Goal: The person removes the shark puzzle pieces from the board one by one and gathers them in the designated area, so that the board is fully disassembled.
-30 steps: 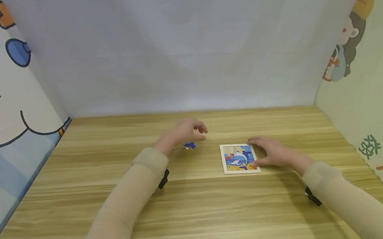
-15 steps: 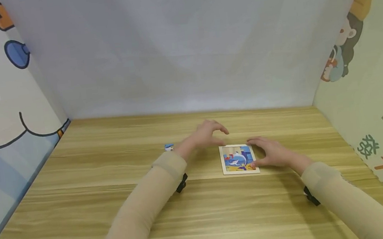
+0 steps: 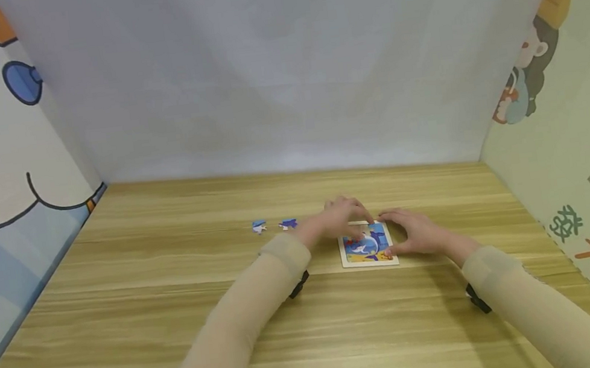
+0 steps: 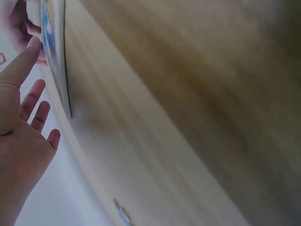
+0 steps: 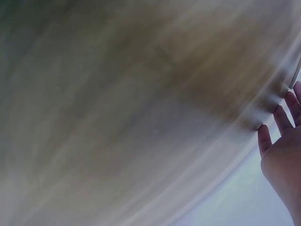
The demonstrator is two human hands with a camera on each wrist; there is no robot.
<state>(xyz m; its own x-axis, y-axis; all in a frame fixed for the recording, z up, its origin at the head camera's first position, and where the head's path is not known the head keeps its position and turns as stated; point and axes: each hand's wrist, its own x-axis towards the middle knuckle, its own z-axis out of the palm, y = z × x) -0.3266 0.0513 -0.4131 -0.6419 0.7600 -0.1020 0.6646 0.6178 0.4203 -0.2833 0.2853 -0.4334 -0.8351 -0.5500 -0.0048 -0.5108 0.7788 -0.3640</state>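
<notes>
A small square jigsaw puzzle [image 3: 368,248] in a white frame lies flat on the table, its picture showing dolphins or whales in blue sea. My left hand [image 3: 338,218] reaches over its top left part with thumb and fingers apart; no piece shows between them, though the fingertips partly hide the puzzle. In the left wrist view the same hand [image 4: 21,122] has loosely extended fingers near the frame. On the right, my right hand [image 3: 419,233] rests its thumb on the frame's lower right edge and its index finger by the upper right corner. The right wrist view shows its fingers [image 5: 283,120] fairly straight.
Two loose jigsaw pieces, one light blue and white [image 3: 259,227], one dark blue [image 3: 288,224], lie left of the puzzle. The wood-grain table [image 3: 312,334] meets a pale cloth backdrop [image 3: 284,88] behind and printed panels at both sides.
My left hand has moved right, from above the loose pieces to over the puzzle, leaving both pieces uncovered. The right hand has stayed at the frame.
</notes>
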